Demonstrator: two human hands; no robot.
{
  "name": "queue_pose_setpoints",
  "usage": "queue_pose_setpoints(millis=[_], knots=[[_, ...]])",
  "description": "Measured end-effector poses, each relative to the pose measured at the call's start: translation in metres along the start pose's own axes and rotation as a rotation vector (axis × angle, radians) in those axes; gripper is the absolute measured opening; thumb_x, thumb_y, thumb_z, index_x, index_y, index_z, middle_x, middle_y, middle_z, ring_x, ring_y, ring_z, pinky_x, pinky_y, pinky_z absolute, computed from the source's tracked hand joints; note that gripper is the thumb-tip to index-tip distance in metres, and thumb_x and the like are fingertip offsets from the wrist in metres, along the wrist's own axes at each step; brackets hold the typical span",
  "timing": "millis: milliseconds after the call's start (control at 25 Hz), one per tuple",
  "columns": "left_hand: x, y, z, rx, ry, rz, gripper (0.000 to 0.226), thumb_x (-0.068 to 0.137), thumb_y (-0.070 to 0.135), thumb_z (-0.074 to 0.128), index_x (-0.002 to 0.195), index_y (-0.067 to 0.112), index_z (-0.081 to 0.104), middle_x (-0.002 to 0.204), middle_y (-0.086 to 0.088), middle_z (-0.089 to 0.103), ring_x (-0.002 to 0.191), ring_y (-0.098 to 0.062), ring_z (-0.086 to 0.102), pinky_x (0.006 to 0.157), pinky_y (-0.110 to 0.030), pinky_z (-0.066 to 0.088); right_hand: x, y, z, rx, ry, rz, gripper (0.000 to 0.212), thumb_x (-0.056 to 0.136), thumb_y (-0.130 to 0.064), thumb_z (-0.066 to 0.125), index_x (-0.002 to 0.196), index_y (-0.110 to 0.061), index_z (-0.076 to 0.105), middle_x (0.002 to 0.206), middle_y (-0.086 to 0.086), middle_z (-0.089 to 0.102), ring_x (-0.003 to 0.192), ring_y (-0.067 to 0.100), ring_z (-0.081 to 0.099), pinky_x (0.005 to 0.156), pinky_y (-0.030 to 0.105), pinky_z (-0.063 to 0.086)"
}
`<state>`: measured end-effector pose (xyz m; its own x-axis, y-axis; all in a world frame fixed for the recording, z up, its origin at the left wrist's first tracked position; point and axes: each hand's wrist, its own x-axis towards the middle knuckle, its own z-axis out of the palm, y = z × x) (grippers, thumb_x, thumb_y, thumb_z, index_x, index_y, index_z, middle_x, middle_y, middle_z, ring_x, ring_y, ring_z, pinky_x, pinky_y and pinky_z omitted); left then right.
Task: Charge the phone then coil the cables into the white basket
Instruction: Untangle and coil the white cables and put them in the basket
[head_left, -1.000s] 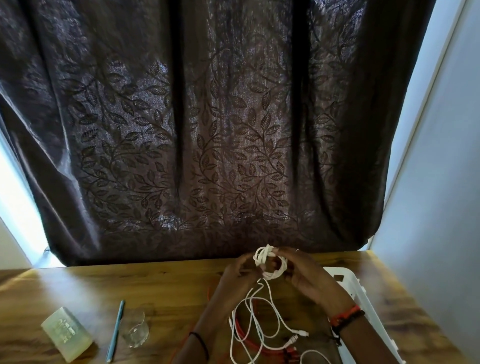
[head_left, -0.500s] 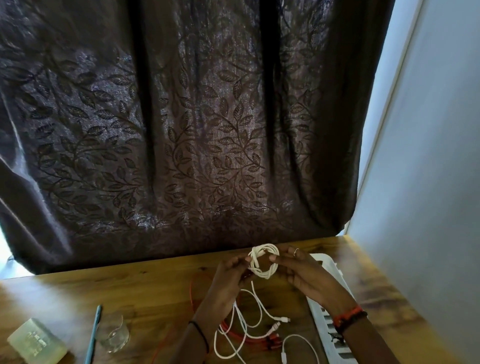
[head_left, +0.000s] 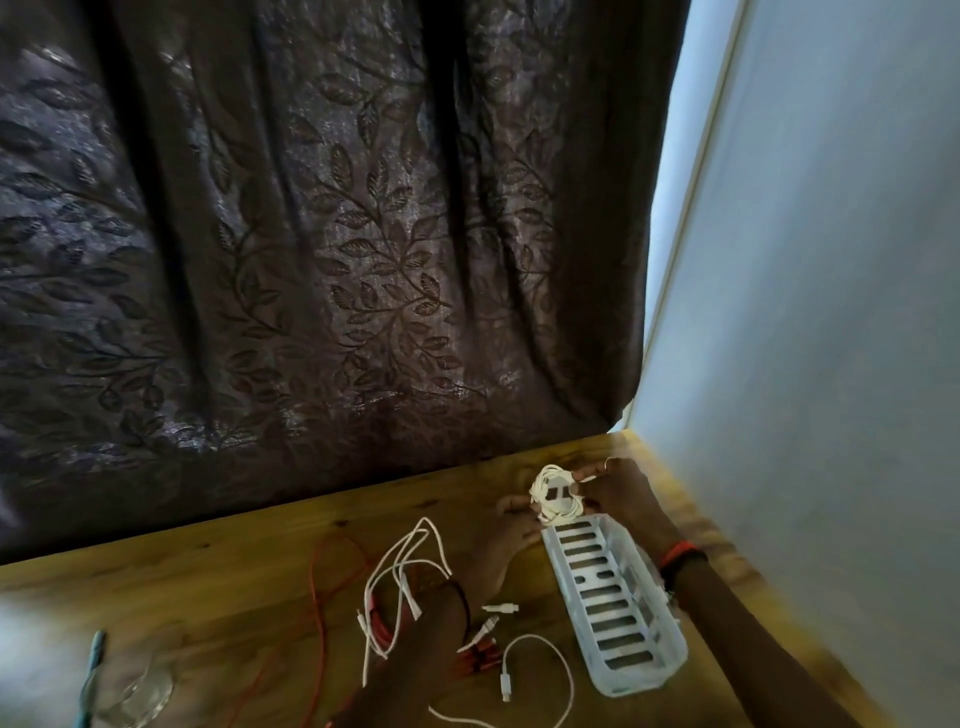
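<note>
A coiled white cable (head_left: 556, 493) is held over the far end of the white slotted basket (head_left: 613, 603), which lies lengthwise on the wooden table (head_left: 234, 561). My right hand (head_left: 613, 493) pinches the coil from the right. My left hand (head_left: 511, 525) holds it from the left and below. Loose white cables (head_left: 405, 571) and a red cable (head_left: 317, 597) lie on the table left of the basket. No phone is in view.
A dark leaf-patterned curtain (head_left: 311, 260) hangs behind the table and a pale wall (head_left: 831, 312) stands close on the right. A clear glass (head_left: 137, 696) and a teal pen (head_left: 93, 665) sit at the lower left. Another white cable (head_left: 540, 670) with plugs lies near the basket's near end.
Both hands carried the white coil to the right, from above the loose cables to the far end of the basket. The camera turned right, so the basket is now fully in view.
</note>
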<state>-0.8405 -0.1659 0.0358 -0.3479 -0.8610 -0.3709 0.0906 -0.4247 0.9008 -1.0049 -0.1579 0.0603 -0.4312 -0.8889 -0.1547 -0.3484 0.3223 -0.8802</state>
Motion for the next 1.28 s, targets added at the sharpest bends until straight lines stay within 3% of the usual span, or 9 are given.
queue_pose_setpoints(millis=[160, 360, 600, 720, 880, 960, 1080, 1160, 1280], knots=[[0.021, -0.012, 0.021, 0.173, 0.063, -0.048, 0.008, 0.092, 0.015, 0.057, 0.089, 0.013, 0.049, 0.076, -0.003, 0.056, 0.066, -0.008, 0.053, 0.056, -0.013, 0.047, 0.030, 0.028, -0.010, -0.264, 0.123, -0.107, 0.005, 0.077, -0.001, 0.068, 0.079, -0.003, 0.071, 0.088, 0.015, 0.072, 0.079, 0.031, 0.068, 0.080, 0.041, 0.056], [0.037, -0.036, 0.025, 0.425, 0.099, -0.136, 0.018, 0.086, 0.018, 0.066, 0.086, 0.019, 0.048, 0.075, -0.001, 0.058, 0.066, -0.010, 0.056, 0.077, -0.031, 0.053, 0.052, 0.044, 0.002, -0.600, 0.068, -0.200, 0.013, 0.087, -0.011, 0.057, 0.092, -0.003, 0.066, 0.094, 0.016, 0.069, 0.087, 0.031, 0.065, 0.078, 0.036, 0.053], [0.041, -0.037, 0.024, 0.411, 0.086, -0.124, 0.018, 0.088, 0.012, 0.062, 0.097, 0.012, 0.046, 0.079, -0.004, 0.058, 0.062, -0.009, 0.057, 0.054, -0.019, 0.048, 0.057, 0.044, 0.027, -0.884, -0.078, -0.304, 0.022, 0.092, -0.010, 0.047, 0.105, -0.004, 0.064, 0.106, 0.014, 0.067, 0.097, 0.029, 0.065, 0.084, 0.035, 0.054], [0.040, -0.038, 0.020, 0.418, 0.065, -0.134, 0.033, 0.088, 0.013, 0.060, 0.116, 0.009, 0.043, 0.087, -0.005, 0.060, 0.064, -0.008, 0.058, 0.054, -0.017, 0.050, 0.061, 0.047, 0.034, -0.885, -0.139, -0.308, 0.023, 0.091, -0.011, 0.049, 0.105, -0.008, 0.066, 0.110, 0.012, 0.066, 0.101, 0.026, 0.063, 0.086, 0.033, 0.052], [0.042, -0.040, 0.016, 0.418, 0.061, -0.127, 0.038, 0.089, 0.014, 0.060, 0.122, 0.010, 0.043, 0.080, -0.003, 0.061, 0.063, -0.008, 0.060, 0.055, -0.017, 0.052, 0.062, 0.051, 0.037, -0.834, -0.119, -0.312, 0.021, 0.091, -0.009, 0.048, 0.102, -0.006, 0.066, 0.106, 0.014, 0.067, 0.095, 0.028, 0.065, 0.082, 0.034, 0.054], [0.044, -0.043, 0.013, 0.419, 0.070, -0.116, 0.040, 0.088, 0.013, 0.061, 0.123, 0.009, 0.043, 0.078, -0.004, 0.061, 0.065, -0.013, 0.062, 0.062, -0.024, 0.056, 0.062, 0.051, 0.037, -0.796, -0.108, -0.337, 0.020, 0.091, -0.005, 0.048, 0.100, -0.003, 0.066, 0.101, 0.016, 0.068, 0.092, 0.029, 0.066, 0.077, 0.032, 0.053], [0.046, -0.045, 0.009, 0.408, 0.093, -0.102, 0.043, 0.086, 0.014, 0.063, 0.124, 0.009, 0.043, 0.092, -0.014, 0.066, 0.081, -0.027, 0.067, 0.079, -0.043, 0.058, 0.059, 0.044, 0.033, -0.651, -0.064, -0.374, 0.017, 0.089, 0.002, 0.049, 0.097, 0.001, 0.065, 0.094, 0.016, 0.068, 0.087, 0.027, 0.066, 0.072, 0.027, 0.049], [0.046, -0.043, 0.005, 0.386, 0.100, -0.106, 0.042, 0.086, 0.014, 0.063, 0.124, 0.007, 0.044, 0.091, -0.016, 0.066, 0.080, -0.028, 0.068, 0.075, -0.042, 0.059, 0.055, 0.044, 0.028, -0.534, 0.012, -0.361, 0.018, 0.091, 0.000, 0.049, 0.100, 0.000, 0.065, 0.096, 0.016, 0.068, 0.084, 0.025, 0.065, 0.073, 0.027, 0.051], [0.045, -0.040, -0.003, 0.343, 0.091, -0.121, 0.041, 0.088, 0.012, 0.062, 0.125, 0.006, 0.043, 0.078, -0.009, 0.063, 0.066, -0.017, 0.064, 0.062, -0.029, 0.058, 0.045, 0.055, 0.024, -0.484, 0.058, -0.322, 0.021, 0.091, -0.003, 0.053, 0.109, 0.000, 0.063, 0.108, 0.015, 0.065, 0.092, 0.024, 0.063, 0.078, 0.022, 0.047]])
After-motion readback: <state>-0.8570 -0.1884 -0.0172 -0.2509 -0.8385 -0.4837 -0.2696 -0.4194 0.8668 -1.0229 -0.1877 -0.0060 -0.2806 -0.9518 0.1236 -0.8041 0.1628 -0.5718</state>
